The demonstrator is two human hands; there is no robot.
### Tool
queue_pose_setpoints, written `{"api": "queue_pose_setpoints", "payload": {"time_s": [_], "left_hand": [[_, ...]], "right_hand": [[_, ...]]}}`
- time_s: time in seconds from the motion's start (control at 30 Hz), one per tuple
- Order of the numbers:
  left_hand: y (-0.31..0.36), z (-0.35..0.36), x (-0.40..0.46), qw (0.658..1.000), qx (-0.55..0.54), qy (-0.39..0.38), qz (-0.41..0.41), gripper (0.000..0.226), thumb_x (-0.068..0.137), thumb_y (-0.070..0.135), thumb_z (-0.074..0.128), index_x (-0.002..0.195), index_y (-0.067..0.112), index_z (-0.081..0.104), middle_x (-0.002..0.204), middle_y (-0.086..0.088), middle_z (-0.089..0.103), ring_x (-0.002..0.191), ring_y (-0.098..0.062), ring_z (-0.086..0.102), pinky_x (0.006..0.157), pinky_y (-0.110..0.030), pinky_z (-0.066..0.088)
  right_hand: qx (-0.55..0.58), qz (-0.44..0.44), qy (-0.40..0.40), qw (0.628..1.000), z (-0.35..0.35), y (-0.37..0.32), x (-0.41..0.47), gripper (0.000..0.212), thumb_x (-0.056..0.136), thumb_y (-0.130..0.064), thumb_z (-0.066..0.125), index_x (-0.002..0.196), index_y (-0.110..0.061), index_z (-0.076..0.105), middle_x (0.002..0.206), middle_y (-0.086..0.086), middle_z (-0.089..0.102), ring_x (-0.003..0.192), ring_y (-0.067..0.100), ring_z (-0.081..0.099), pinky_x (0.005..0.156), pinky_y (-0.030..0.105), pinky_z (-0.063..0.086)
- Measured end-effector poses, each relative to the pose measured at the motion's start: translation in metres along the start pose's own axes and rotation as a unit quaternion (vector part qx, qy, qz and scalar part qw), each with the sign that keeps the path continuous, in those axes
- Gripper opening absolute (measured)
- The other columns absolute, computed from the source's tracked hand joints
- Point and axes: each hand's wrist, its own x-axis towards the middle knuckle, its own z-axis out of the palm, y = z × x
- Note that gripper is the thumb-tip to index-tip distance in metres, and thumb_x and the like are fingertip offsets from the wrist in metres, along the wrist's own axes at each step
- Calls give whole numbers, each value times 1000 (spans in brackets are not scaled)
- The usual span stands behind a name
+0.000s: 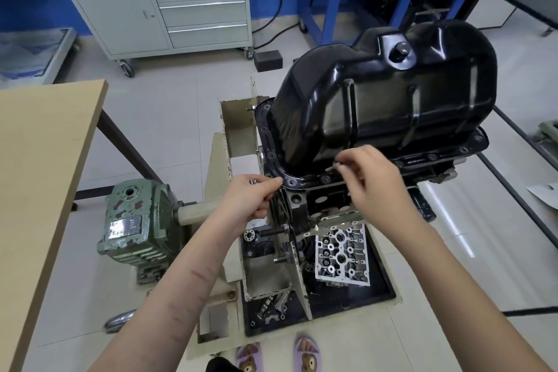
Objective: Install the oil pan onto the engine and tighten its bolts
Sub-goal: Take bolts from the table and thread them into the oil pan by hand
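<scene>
Two hands | right hand (373,187) fingers pinching slim metal bolt (332,165) | left hand (252,198) apparently gripping bolts (253,181) | glossy black oil pan (389,100)

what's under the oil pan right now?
The oil pan sits flange-down on the black engine block, which shows only below the near corner. The joint behind the right hand is covered, as is the block's top face.

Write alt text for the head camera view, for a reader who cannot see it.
A black oil pan sits upside down on an engine held in a stand. The right hand pinches a small bolt at the pan's near flange, while the left hand holds more bolts at the flange corner. A green gearbox stands left.
</scene>
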Motion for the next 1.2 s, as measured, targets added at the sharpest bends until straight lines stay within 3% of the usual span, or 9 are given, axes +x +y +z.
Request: {"api": "queue_pose_setpoints", "payload": {"time_s": [0.1,0.17,0.27,0.37,0.5,0.63,0.7,0.83,1.2], "left_hand": [[-1,-2,1,1000,-3,-5,-6,14,87,11,61,78,5,53,41,8,37,32,-3,26,32,-14,21],[-1,-3,3,1000,1,-11,-10,13,88,12,60,80,4,54,39,8,38,32,-3,26,32,-14,21],[-2,-3,6,1000,15,-15,-2,14,88,17,60,86,4,54,39,9,36,33,-4,25,33,-14,20],[-2,-2,8,1000,28,-14,1,15,88,18,60,90,5,52,40,9,36,33,-4,24,33,-14,19],[3,0,10,999,51,-12,-2,16,89,16,59,80,4,53,39,9,37,32,-3,25,32,-13,19],[4,1,10,998,59,-4,-1,20,89,13,59,73,6,50,45,4,36,32,-4,25,32,-13,19],[3,1,9,998,59,-5,-2,20,89,13,59,73,6,51,46,4,36,33,-4,25,33,-13,19],[5,1,9,998,64,-2,-4,17,88,14,60,77,5,52,49,2,36,34,-4,26,34,-14,19],[5,1,9,998,70,-2,-4,18,88,15,60,77,5,51,54,0,35,36,-6,26,35,-15,19]], "right_hand": [[190,200,76,958,-10,21,-12,16,92,-7,49,85,-20,53,82,-2,58,66,-2,57,64,4,42],[370,288,138,873,-17,32,-17,20,96,-5,40,85,-19,50,80,2,63,65,-1,63,61,11,49],[552,340,157,745,-25,41,-24,20,98,-3,35,88,-11,50,75,6,71,71,12,69,63,19,54],[606,355,163,693,-27,46,-32,22,96,-1,36,93,-9,56,70,5,71,66,13,68,61,19,54],[512,309,136,790,-15,44,-35,26,97,-2,35,95,-12,59,73,3,67,61,7,63,57,16,51],[237,210,70,946,-1,33,-34,23,97,-14,39,94,-31,54,77,-6,63,58,2,56,55,15,44],[95,166,31,981,3,31,-37,21,97,-22,37,108,-26,54,66,-12,56,54,3,53,51,18,38],[-36,149,-33,988,7,29,-42,33,98,-27,32,125,-17,48,59,-22,35,52,-3,38,52,26,27],[-62,125,-39,990,-2,13,-20,27,97,-24,37,112,-10,55,94,-3,58,87,20,57,66,32,39]]}}
